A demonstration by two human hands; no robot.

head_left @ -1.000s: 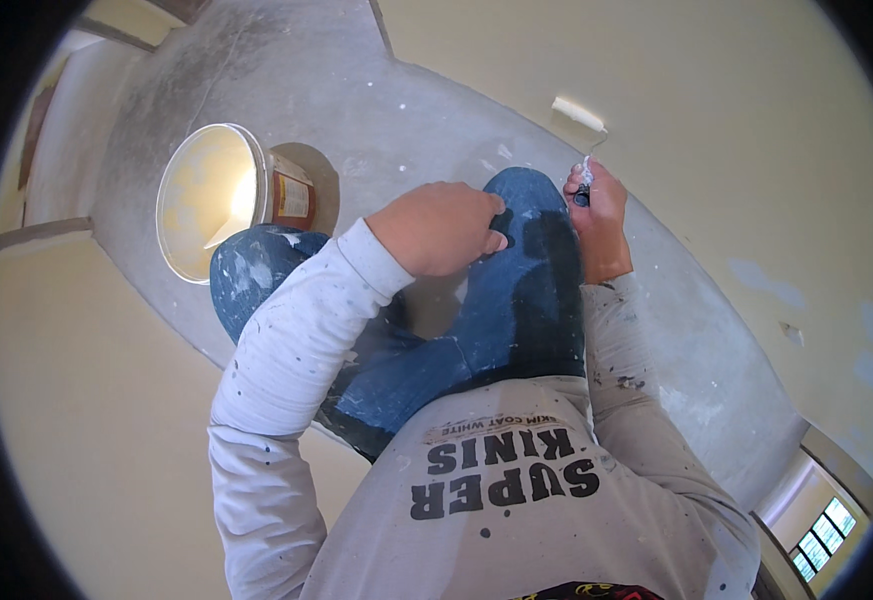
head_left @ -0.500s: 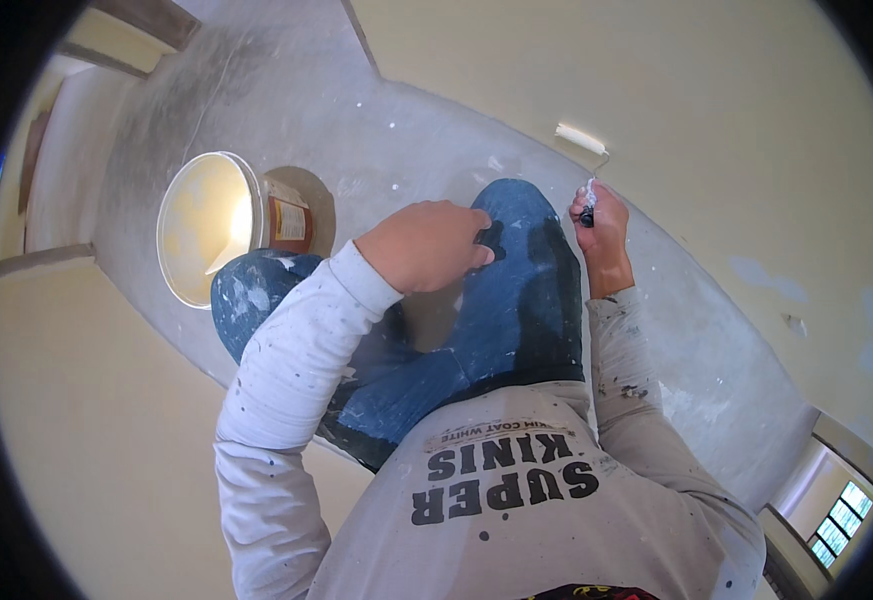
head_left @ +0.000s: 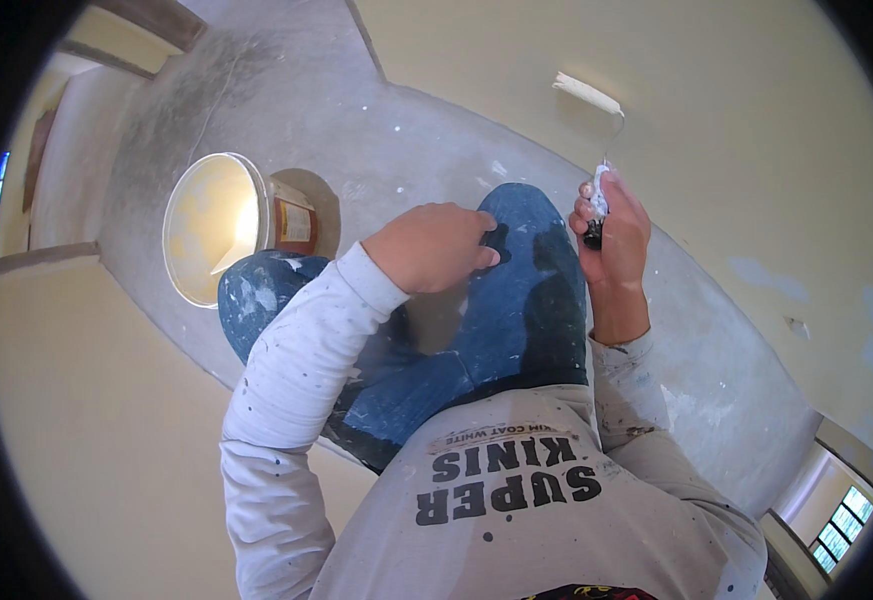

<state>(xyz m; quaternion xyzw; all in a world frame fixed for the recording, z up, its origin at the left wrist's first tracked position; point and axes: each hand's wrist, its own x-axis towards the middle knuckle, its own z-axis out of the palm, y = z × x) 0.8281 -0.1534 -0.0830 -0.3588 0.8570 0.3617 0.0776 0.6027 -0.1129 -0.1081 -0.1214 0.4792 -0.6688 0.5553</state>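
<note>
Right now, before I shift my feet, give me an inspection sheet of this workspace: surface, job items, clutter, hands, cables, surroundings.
Surface: grey floor, scuffed, with scattered white specks.
Job's things: paint roller with a pale sleeve, held up in front of the cream right-hand wall; contact with it cannot be told. White and orange-brown bucket on the floor, open, pale inside.
Clutter: nothing seen.
Right hand: closed around the roller's handle.
Left hand: by the right knee, fingertips partly hidden.
Cables: nothing seen.
Surroundings: paler patches on the right-hand wall; barred window at lower right.
</note>
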